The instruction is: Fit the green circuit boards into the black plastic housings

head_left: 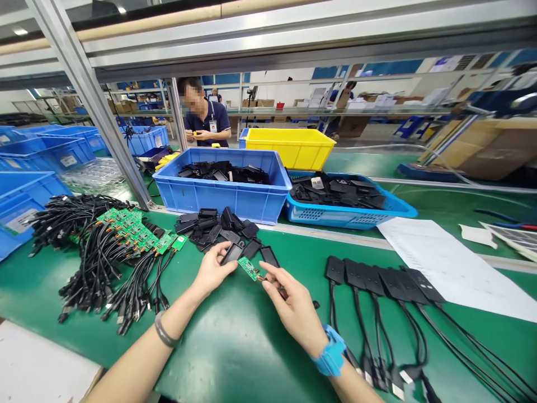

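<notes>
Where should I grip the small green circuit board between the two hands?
Probably by its two long edges, pinched from the sides. The green circuit board is thin and flat, component face up, so a pinch across the faces would press on parts. The right hand pinches its right end; the left hand holds a black shell at the other end.

Worktop (235,336): flat surface with a green mat, bordered at the rear by a pale rail.

Items directly on it:
- Left: tangled black cables (84,263) with green circuit boards (130,226) on their ends
- Centre: loose black housings (213,226) in a heap, just in front of a blue crate (226,196)
- Right of the crate, touching it: a shallow blue basket (348,215)
- Right front: a row of cased units (377,277), side by side, leads trailing toward the near edge
- Far right: a white paper sheet (448,263)
</notes>
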`<action>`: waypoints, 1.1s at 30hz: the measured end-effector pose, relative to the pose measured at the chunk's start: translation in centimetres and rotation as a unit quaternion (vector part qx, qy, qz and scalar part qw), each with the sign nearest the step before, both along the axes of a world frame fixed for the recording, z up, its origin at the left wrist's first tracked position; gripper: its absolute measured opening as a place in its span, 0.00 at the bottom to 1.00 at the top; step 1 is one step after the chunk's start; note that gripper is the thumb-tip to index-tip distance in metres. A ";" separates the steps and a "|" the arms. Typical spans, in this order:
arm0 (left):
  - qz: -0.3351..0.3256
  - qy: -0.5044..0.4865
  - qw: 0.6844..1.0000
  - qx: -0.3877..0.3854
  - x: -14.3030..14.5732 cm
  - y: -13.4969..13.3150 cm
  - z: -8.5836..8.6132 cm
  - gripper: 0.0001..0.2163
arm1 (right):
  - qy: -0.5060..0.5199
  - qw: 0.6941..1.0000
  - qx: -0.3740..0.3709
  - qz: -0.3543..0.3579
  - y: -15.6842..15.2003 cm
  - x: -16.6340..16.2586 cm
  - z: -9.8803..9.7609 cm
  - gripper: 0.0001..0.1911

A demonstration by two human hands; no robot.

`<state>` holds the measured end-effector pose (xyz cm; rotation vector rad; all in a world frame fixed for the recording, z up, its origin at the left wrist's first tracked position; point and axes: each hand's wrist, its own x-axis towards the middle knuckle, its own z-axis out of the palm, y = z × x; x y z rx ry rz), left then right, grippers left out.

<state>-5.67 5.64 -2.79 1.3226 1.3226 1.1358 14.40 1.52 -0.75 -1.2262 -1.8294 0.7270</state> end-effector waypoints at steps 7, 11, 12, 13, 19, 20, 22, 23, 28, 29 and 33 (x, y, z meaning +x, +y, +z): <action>-0.076 -0.322 0.927 -0.176 1.0 -1.6 1.2 0.16 | -0.036 0.994 0.108 -0.002 -0.3 -0.1 0.0 0.15; -0.092 -0.333 0.924 -0.166 0.9 -1.7 1.2 0.14 | -0.073 0.987 0.143 -0.006 -0.3 0.2 -0.7 0.16; -0.104 -0.336 0.921 -0.165 0.9 -1.7 1.2 0.14 | -0.082 0.985 0.149 -0.006 -0.3 0.2 -0.8 0.16; -0.117 -0.335 0.920 -0.165 0.9 -1.8 1.3 0.15 | -0.090 0.984 0.153 -0.005 -0.3 0.3 -0.9 0.16; -0.073 -0.300 0.938 -0.156 1.3 -2.1 1.5 0.22 | -0.086 0.981 0.172 0.000 -0.6 0.2 -0.5 0.16; -0.066 -0.302 0.938 -0.156 1.4 -2.2 1.4 0.24 | -0.083 0.981 0.176 0.002 -0.7 0.1 -0.4 0.16; -0.069 -0.309 0.935 -0.158 1.5 -2.3 1.4 0.26 | -0.078 0.980 0.184 0.006 -0.8 0.0 -0.3 0.17; -0.073 -0.313 0.933 -0.159 1.6 -2.3 1.4 0.26 | -0.078 0.979 0.186 0.008 -0.9 -0.1 -0.3 0.17; -0.084 -0.341 0.922 -0.164 1.8 -2.6 1.3 0.24 | -0.082 0.975 0.209 0.005 -1.0 -0.2 -0.4 0.16; -0.088 -0.347 0.919 -0.167 1.8 -2.7 1.3 0.23 | -0.083 0.973 0.217 0.005 -1.0 -0.2 -0.4 0.17; -0.094 -0.360 0.912 -0.169 1.9 -2.8 1.3 0.22 | -0.089 0.968 0.235 0.012 -1.0 -0.1 -0.4 0.17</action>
